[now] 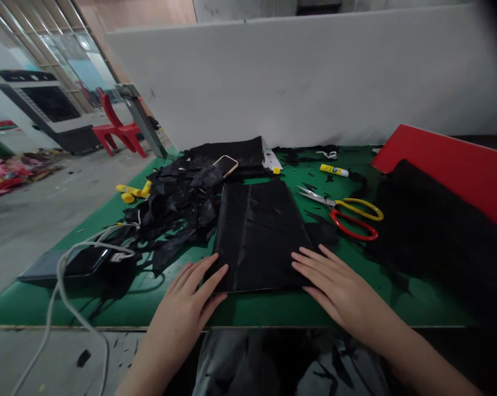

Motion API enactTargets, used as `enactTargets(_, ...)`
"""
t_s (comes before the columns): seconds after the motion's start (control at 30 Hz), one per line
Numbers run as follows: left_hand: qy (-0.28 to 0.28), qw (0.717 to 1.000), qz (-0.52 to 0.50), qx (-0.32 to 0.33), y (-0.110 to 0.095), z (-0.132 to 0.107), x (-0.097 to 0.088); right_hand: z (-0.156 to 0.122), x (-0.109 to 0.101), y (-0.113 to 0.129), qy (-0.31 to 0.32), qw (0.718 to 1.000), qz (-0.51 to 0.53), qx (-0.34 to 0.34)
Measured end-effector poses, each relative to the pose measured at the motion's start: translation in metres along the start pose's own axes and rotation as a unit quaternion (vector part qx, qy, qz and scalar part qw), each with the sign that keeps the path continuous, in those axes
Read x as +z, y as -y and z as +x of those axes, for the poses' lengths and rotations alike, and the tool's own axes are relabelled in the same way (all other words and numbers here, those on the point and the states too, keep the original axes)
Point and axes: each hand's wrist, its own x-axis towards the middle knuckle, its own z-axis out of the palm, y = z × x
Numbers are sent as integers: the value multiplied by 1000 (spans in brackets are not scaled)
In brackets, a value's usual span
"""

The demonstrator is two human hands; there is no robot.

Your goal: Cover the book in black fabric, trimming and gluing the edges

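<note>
A flat black-covered rectangular panel (260, 236) lies on the green table, close to its front edge. My left hand (193, 289) rests with spread fingers at its near left corner, fingertips on the border. At the near right side, my right hand (333, 280) lies flat, its fingertips on the black surface. Neither hand grips anything. Scissors (335, 203) with one yellow and one red handle lie beyond my right hand, blades partly apart. A heap of torn black scraps (186, 203) lies to the left of the panel.
A phone (226, 165) sits on the scraps at the back. Glue sticks (334, 170) lie on the green table (240, 313). Black cloth-like material (434, 231) and a red board (458, 170) occupy the right. A white cable (61, 275) and dark devices (67, 264) are at left.
</note>
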Motion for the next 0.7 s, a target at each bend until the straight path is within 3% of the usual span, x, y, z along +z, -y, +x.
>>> enactTargets(0.1, 0, 1000, -22, -4, -14, 10, -7, 5, -5, 3, 3, 1000, 27, 11)
enactTargets(0.23, -3, 998, -46, 37, -29, 26, -13, 13, -9, 2, -18, 999, 49, 10)
enactTargets(0.43, -1, 994, -84, 71, -26, 40, -13, 18, -12, 2, -26, 999, 38, -2)
enactTargets(0.7, -34, 990, -63, 120, -24, 40, -14, 13, -5, 8, -71, 985, -97, -121)
